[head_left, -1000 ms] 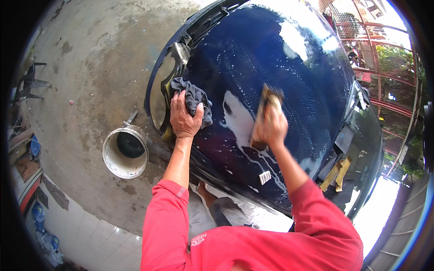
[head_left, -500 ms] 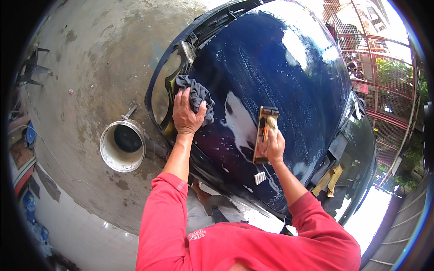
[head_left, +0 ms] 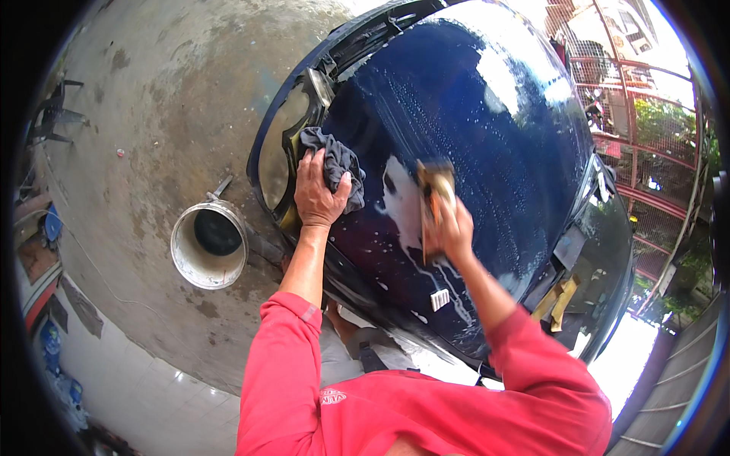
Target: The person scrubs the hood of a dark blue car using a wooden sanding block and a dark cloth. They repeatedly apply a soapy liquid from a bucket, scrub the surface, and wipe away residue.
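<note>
The right hand [head_left: 454, 232] gripped the sanding block [head_left: 428, 209], long side pointing ahead — the left hand [head_left: 318, 199] held a grey rag [head_left: 342, 169].

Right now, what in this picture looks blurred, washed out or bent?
In the head view, the right fingers and the block they hold are smeared, while the left fingers and rag look sharper; in the head view, glare whitens the far end of the blue car; also in the head view, the red fence curves near the rim.
</note>
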Demonstrator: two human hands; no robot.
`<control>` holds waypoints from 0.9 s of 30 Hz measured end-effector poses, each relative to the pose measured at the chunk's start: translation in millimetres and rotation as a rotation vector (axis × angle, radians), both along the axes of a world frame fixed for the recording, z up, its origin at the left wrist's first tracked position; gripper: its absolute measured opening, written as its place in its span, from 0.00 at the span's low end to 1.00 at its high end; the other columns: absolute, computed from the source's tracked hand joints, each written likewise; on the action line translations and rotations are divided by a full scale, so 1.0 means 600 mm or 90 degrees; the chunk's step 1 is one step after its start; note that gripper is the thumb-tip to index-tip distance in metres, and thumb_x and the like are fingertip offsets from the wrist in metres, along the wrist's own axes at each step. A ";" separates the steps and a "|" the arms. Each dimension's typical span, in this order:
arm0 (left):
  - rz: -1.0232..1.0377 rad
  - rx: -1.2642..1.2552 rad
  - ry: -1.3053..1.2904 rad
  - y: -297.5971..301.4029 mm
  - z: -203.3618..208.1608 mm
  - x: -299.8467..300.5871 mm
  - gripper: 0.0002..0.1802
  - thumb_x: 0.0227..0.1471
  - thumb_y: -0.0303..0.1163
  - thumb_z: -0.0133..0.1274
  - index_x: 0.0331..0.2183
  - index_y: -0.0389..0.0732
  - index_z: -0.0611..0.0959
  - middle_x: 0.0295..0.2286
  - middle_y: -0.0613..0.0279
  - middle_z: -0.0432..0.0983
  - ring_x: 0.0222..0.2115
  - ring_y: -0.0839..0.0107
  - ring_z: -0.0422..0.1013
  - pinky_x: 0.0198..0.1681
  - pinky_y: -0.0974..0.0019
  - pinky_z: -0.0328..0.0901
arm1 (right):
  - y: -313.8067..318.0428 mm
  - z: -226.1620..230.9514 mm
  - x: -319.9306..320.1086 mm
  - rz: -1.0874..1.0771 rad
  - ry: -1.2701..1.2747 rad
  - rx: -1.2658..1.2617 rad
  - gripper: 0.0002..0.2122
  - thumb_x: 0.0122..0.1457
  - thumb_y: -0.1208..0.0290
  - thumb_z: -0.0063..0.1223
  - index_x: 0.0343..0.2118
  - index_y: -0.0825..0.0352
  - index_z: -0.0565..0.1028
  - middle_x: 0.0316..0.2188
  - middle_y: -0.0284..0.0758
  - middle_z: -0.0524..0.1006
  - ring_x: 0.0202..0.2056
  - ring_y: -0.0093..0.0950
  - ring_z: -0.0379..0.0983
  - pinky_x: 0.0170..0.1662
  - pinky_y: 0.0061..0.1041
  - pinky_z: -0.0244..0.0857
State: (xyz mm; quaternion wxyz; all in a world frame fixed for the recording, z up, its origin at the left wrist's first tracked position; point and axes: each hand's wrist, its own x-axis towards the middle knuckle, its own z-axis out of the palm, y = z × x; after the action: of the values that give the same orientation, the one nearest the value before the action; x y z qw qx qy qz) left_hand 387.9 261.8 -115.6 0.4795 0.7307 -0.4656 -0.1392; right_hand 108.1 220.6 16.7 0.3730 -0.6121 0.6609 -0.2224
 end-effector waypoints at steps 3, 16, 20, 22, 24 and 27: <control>-0.002 0.016 -0.009 0.001 0.003 -0.003 0.39 0.55 0.51 0.64 0.61 0.39 0.75 0.58 0.39 0.73 0.59 0.38 0.71 0.64 0.44 0.68 | 0.015 -0.003 -0.017 -0.029 0.074 -0.029 0.20 0.73 0.59 0.53 0.58 0.70 0.81 0.46 0.41 0.87 0.48 0.34 0.84 0.53 0.35 0.74; -0.035 0.018 0.011 0.007 -0.022 -0.003 0.40 0.55 0.50 0.65 0.63 0.39 0.74 0.59 0.40 0.73 0.60 0.38 0.70 0.63 0.44 0.68 | -0.239 -0.101 0.221 0.359 0.332 -0.288 0.21 0.59 0.67 0.61 0.56 0.55 0.80 0.47 0.45 0.81 0.46 0.50 0.81 0.48 0.48 0.75; -0.036 0.016 0.016 0.009 -0.034 -0.003 0.39 0.57 0.49 0.64 0.63 0.38 0.73 0.57 0.42 0.74 0.59 0.40 0.70 0.64 0.45 0.66 | -0.021 -0.024 0.022 0.187 0.193 -0.029 0.14 0.66 0.62 0.60 0.52 0.58 0.83 0.46 0.44 0.82 0.36 0.48 0.83 0.38 0.47 0.77; -0.051 0.004 -0.008 0.005 -0.040 0.004 0.38 0.58 0.48 0.63 0.63 0.37 0.73 0.56 0.42 0.74 0.59 0.41 0.71 0.65 0.45 0.65 | 0.052 0.013 -0.057 -0.061 0.042 0.090 0.13 0.70 0.61 0.58 0.50 0.63 0.83 0.34 0.41 0.83 0.28 0.36 0.82 0.32 0.38 0.75; -0.028 -0.006 0.034 -0.003 -0.037 0.006 0.37 0.59 0.47 0.63 0.62 0.36 0.73 0.56 0.41 0.75 0.58 0.40 0.71 0.64 0.46 0.66 | 0.092 0.043 -0.117 -0.183 0.038 0.132 0.17 0.71 0.57 0.60 0.48 0.68 0.83 0.23 0.35 0.80 0.21 0.24 0.78 0.24 0.28 0.69; 0.095 -0.019 0.118 -0.014 0.005 -0.031 0.31 0.60 0.43 0.63 0.57 0.34 0.77 0.49 0.40 0.78 0.50 0.40 0.77 0.58 0.48 0.70 | 0.131 0.094 -0.182 -0.225 0.097 0.001 0.16 0.72 0.56 0.61 0.40 0.68 0.82 0.21 0.29 0.78 0.19 0.17 0.72 0.23 0.24 0.66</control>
State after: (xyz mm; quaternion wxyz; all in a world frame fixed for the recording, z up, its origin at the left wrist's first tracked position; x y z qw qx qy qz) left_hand 369.2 253.4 -112.7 0.5404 0.7401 -0.3655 -0.1633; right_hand -1.1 299.5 73.2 0.2775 -0.5011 0.7847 -0.2369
